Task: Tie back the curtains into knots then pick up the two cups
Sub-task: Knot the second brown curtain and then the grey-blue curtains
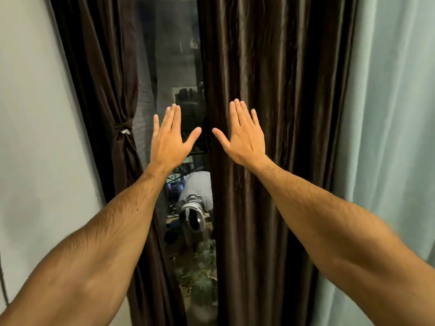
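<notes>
Two dark brown curtains hang before a window. The left curtain [98, 74] is gathered and bound at about mid-height, by a knot or a tie [121, 131]. The right curtain [277, 90] hangs loose and straight. My left hand [168, 137] is raised flat with fingers straight, in front of the window pane between the curtains, holding nothing. My right hand [242, 135] is raised the same way, in front of the right curtain's inner edge; whether it touches the cloth I cannot tell. No cups are in view.
The dark window pane [174, 55] shows reflections, including a striped cloth shape and plants lower down. A pale wall [30, 114] lies on the left. A light teal curtain [390, 114] hangs on the right.
</notes>
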Action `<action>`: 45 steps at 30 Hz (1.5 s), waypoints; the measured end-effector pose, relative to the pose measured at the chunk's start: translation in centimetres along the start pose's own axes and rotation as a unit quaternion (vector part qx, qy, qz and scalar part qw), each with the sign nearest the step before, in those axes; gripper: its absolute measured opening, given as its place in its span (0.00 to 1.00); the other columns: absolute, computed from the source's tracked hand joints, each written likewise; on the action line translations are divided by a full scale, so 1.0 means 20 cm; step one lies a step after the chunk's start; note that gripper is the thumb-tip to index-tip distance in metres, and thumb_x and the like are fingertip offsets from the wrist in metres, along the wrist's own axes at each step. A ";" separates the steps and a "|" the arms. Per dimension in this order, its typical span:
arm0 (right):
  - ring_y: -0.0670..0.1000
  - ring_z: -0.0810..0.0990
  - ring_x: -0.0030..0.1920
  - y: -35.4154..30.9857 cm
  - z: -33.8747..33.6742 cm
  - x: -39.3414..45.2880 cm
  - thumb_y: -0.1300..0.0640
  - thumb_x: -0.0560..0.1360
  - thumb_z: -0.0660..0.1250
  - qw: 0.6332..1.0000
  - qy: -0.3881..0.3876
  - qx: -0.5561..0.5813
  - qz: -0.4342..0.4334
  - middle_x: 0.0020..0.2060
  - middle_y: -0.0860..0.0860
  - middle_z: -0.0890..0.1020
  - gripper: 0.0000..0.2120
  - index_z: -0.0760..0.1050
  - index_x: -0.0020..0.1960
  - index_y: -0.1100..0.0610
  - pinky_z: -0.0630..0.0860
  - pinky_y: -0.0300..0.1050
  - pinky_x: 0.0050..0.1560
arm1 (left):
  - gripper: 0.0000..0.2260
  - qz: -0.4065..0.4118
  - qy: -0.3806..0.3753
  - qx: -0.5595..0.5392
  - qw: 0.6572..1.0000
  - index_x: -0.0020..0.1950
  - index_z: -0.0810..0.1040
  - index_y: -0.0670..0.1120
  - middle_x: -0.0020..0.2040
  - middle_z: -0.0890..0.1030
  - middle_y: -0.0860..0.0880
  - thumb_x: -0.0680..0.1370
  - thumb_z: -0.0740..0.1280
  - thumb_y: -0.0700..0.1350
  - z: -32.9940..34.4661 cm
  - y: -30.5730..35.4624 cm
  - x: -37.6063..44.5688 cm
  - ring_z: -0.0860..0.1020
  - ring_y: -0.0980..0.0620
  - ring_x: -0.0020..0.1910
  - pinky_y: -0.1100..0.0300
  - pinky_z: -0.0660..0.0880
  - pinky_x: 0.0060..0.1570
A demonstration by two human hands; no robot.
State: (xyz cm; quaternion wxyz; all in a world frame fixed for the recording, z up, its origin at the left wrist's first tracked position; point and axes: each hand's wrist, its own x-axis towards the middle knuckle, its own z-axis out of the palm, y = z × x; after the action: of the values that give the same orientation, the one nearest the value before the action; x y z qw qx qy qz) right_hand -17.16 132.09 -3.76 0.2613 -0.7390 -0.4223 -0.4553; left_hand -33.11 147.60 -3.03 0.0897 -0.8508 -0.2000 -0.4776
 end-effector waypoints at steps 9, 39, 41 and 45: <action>0.53 0.51 0.82 0.28 -0.22 -0.12 0.30 0.82 0.47 0.996 -0.010 -0.071 0.055 0.82 0.56 0.56 0.42 0.51 0.83 0.60 0.51 0.57 0.82 | 0.41 0.018 -0.020 -0.058 0.998 0.83 0.48 0.41 0.83 0.52 0.44 0.81 0.50 0.69 0.05 0.22 0.03 0.48 0.50 0.82 0.46 0.40 0.80; 0.64 0.75 0.67 1.16 0.04 0.04 0.57 0.79 0.69 0.916 -0.072 0.095 0.383 0.69 0.64 0.72 0.34 0.56 0.77 0.67 0.76 0.57 0.65 | 0.42 -0.201 -0.082 -0.234 0.948 0.80 0.54 0.38 0.75 0.68 0.37 0.77 0.72 0.57 0.54 0.53 0.38 0.70 0.39 0.73 0.49 0.71 0.69; 0.64 0.76 0.66 1.18 0.07 0.06 0.59 0.79 0.70 0.895 -0.061 0.123 0.424 0.67 0.64 0.74 0.32 0.58 0.76 0.67 0.77 0.57 0.65 | 0.39 -0.204 -0.084 -0.240 0.945 0.78 0.59 0.37 0.72 0.72 0.38 0.77 0.72 0.56 0.58 0.52 0.41 0.73 0.40 0.70 0.51 0.72 0.67; 0.61 0.81 0.58 1.17 0.11 0.09 0.58 0.80 0.70 0.881 -0.048 0.135 0.451 0.58 0.60 0.80 0.17 0.71 0.64 0.65 0.78 0.52 0.52 | 0.32 -0.196 -0.088 -0.263 0.941 0.73 0.66 0.38 0.67 0.76 0.40 0.77 0.72 0.54 0.63 0.53 0.45 0.76 0.41 0.66 0.54 0.73 0.63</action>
State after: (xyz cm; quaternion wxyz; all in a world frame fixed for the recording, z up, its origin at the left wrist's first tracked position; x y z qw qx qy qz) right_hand 4.42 122.51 -3.17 0.5147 -0.8283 -0.1122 -0.1906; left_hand -14.71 144.70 -1.56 -0.2508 -0.8266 -0.2370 -0.4446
